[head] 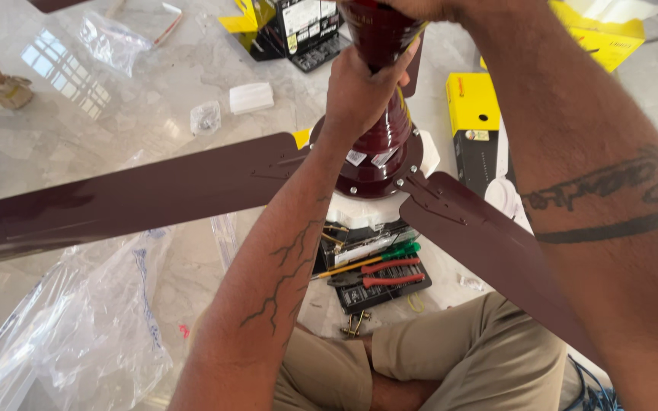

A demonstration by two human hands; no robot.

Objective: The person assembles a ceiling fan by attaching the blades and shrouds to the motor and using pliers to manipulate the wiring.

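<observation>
A dark maroon ceiling fan stands upright on the marble floor in front of me, its round motor housing resting on a white foam block. One long blade stretches left, another blade runs to the lower right under my arm. My left hand grips the fan's narrow neck just above the motor. A glossy maroon canopy cup sits higher on the rod, and my right hand holds it from above, mostly cut off by the frame's top edge.
A black tool tray with red-handled pliers and a green-handled screwdriver lies by my crossed legs. Clear plastic wrapping covers the floor at lower left. Yellow and black boxes stand behind the fan. A white foam piece lies nearby.
</observation>
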